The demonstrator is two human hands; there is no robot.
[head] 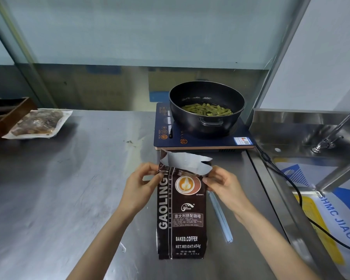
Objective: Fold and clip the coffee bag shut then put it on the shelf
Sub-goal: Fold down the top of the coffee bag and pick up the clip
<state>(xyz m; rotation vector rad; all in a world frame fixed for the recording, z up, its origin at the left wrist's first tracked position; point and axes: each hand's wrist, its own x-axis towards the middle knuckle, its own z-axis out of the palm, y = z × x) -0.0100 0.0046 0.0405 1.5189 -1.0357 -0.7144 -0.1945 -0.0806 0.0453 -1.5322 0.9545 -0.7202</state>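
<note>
A dark brown coffee bag [181,219] lies flat on the steel counter [69,188], its torn top flap showing a silver lining and pointing away from me. My left hand [138,186] pinches the bag's top left corner. My right hand [224,186] pinches the top right corner, and the flap is bent back between them. A long pale blue sealing clip [220,217] lies on the counter just right of the bag, partly under my right wrist.
A black pot [206,108] of green beans sits on a blue induction cooker [200,138] just behind the bag. A sink [321,178] with a faucet and a black cable is at the right. A sealed food pouch [38,123] and a wooden box [6,114] lie far left.
</note>
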